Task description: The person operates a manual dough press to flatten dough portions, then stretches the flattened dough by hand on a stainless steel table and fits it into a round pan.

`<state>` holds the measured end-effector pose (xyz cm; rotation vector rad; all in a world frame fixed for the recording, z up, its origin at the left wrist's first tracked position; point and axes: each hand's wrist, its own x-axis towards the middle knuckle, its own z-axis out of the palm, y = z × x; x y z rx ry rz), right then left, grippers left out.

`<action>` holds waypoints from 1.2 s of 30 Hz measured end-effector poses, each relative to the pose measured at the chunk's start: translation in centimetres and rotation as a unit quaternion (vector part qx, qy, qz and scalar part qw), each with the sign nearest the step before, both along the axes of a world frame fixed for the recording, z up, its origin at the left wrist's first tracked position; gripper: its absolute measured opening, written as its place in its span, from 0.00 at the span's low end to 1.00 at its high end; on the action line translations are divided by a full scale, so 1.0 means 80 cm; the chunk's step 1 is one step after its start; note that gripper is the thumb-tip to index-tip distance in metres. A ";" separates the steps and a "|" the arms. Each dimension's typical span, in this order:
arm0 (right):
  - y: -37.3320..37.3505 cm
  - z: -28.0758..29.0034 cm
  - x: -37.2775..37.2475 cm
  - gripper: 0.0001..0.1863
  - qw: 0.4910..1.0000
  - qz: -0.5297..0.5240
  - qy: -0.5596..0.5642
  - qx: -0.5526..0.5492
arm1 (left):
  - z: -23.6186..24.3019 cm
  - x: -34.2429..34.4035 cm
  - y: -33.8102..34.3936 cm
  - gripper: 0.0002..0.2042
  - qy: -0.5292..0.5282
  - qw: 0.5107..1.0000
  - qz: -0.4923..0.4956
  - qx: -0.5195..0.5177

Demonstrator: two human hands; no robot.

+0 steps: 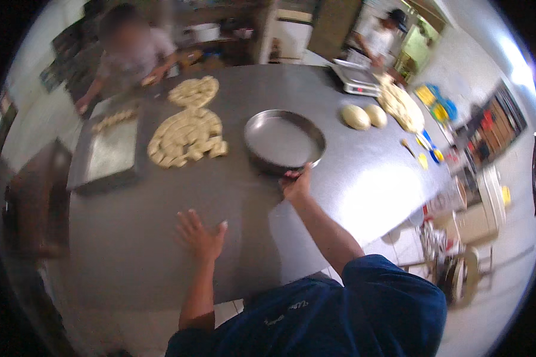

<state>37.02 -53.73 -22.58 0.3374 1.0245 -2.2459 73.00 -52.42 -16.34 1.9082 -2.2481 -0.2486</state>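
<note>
The right hand gripped the round metal pan; the left hand was spread open

The round metal pan was at the metal table, its grey inside facing up; whether it rested on the top or was slightly raised could not be told. The right hand was closed on the pan's near edge, a little right of its middle. The left hand held nothing: it was palm down with fingers apart, nearer the wearer than the pan and to its left. Whether it touched the tabletop was unclear.

Just left of the pan lay a large round of cut dough, and beyond that, touching or almost touching it, a smaller patch of cut dough. Farther left of the pan stood a rectangular tray with a row of dough pieces in it; a co-worker was behind it, one hand near the smaller patch.

To the pan's right sat two smooth dough balls, side by side, with a long dough mass past them. A scale stood beyond the pan on its right, near a second person.
</note>
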 end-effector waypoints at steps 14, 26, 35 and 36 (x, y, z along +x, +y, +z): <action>0.323 -0.019 -0.056 0.19 0.658 0.155 0.552 0.488 | -0.116 0.013 -0.057 0.14 0.126 0.920 -0.351 -0.124; 0.468 -0.035 -0.553 0.57 0.472 0.070 0.405 0.779 | -0.078 -0.467 0.171 0.46 -0.026 0.844 -0.535 -0.005; 0.374 -0.034 -0.696 0.54 0.468 0.005 0.346 0.813 | -0.077 -0.483 0.167 0.50 -0.082 0.854 -0.514 0.002; 0.358 -0.045 -0.684 0.52 0.456 0.032 0.418 0.786 | -0.076 -0.489 0.165 0.50 -0.072 0.854 -0.516 -0.005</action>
